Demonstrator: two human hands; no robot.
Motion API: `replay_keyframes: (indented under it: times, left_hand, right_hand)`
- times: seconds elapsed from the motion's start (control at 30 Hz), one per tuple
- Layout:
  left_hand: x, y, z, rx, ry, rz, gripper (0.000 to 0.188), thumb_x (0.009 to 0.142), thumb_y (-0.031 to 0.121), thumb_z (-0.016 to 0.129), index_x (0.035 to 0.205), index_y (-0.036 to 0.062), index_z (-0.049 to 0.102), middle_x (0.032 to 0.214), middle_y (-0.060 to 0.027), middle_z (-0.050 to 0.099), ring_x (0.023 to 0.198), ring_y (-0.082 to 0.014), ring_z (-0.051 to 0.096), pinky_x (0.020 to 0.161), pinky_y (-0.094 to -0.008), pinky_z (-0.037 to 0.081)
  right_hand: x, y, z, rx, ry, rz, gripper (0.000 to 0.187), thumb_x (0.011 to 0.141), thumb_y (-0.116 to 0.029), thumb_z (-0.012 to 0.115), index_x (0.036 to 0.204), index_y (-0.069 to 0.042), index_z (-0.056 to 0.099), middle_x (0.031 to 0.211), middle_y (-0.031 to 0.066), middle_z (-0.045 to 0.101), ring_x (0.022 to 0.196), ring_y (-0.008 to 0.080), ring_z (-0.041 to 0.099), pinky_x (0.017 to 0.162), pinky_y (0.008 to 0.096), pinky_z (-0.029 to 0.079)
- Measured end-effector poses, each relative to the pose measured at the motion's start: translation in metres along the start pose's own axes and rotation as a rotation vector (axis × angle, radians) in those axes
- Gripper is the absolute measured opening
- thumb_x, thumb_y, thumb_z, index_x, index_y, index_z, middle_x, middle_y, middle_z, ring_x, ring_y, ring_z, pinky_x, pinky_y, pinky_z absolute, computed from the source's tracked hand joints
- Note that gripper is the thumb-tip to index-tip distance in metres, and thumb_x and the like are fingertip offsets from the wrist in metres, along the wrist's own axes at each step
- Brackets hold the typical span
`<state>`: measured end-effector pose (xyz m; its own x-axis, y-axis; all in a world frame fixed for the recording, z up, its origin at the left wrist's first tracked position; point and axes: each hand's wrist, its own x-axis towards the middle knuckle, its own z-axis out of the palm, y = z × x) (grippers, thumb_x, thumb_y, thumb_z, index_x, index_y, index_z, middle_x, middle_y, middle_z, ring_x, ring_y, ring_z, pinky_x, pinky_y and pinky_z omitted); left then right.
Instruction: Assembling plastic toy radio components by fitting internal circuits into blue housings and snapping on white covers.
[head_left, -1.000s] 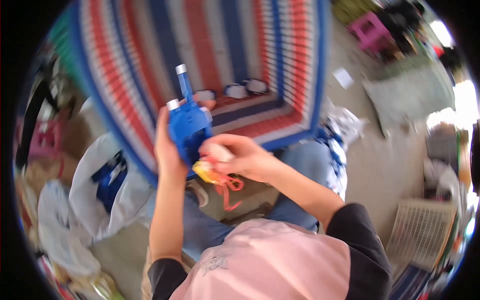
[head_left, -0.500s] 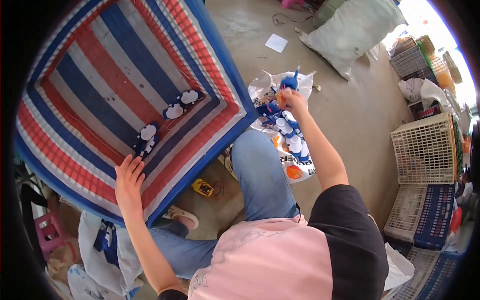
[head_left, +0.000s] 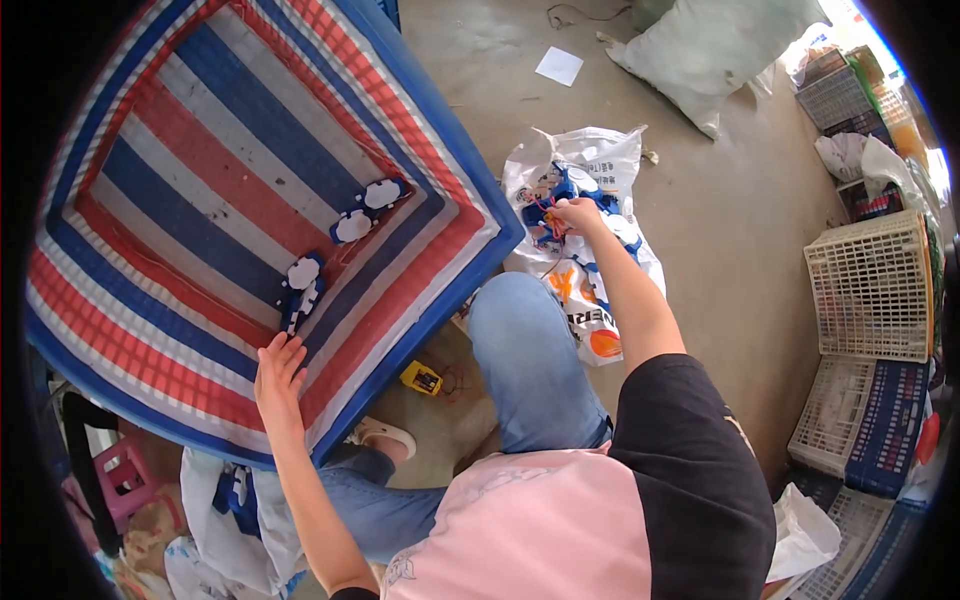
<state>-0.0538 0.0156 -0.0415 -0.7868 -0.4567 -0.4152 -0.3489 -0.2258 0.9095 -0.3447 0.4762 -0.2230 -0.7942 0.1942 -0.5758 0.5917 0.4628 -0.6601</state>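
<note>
My left hand [head_left: 281,375] rests with fingers spread on the striped lining at the near corner of a big blue-rimmed bin [head_left: 330,405]. Close to its fingertips, one blue-and-white plastic piece [head_left: 303,273] lies inside the bin. Another such piece [head_left: 381,194] is further along the same inner wall. My right hand [head_left: 580,216] is closed in a pinch on thin red wires [head_left: 548,212], low over a white printed plastic bag [head_left: 618,150]. Several blue-and-white plastic pieces [head_left: 575,182] lie on that bag around the hand, partly covered by my forearm.
A yellow meter-like device [head_left: 421,378] with thin leads lies on the floor by my foot. Stacked plastic crates [head_left: 868,285] line the right side. A stuffed pale sack [head_left: 705,60] lies at the far right, with a white paper [head_left: 559,66] nearby. A pink stool [head_left: 125,480] stands at the left.
My right hand has come down and nearer; the blue piece that stood up by its fingers now lies lower among the others. My left hand stays at the bin's corner. The whole view has shifted slightly.
</note>
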Motion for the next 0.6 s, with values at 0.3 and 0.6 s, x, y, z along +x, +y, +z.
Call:
replay_keyframes:
  times: [0.3,0.6]
  left_hand:
    - [-0.019,0.021,-0.023,0.129,0.037,0.079,0.039,0.095,0.033,0.048,0.124,0.0066,0.054,0.115,-0.0064,0.061,0.11,-0.0166,0.055,0.087,-0.0283,0.04]
    - [-0.041,0.047,-0.014,0.391,0.043,0.251,0.032,0.091,0.013,0.055,0.121,0.003,0.054,0.112,-0.0085,0.061,0.103,-0.0159,0.056,0.088,-0.0291,0.044]
  right_hand:
    - [-0.085,-0.093,-0.016,0.021,0.437,-0.766,0.042,0.076,-0.032,0.073,0.098,0.002,0.062,0.085,0.0101,0.066,0.08,0.012,0.061,0.069,0.0252,0.047]
    - [-0.208,-0.256,0.174,-0.338,-1.069,-0.739,0.04,0.078,-0.033,0.071,0.098,0.001,0.063,0.092,0.0075,0.066,0.085,0.0112,0.062,0.073,0.0254,0.049]
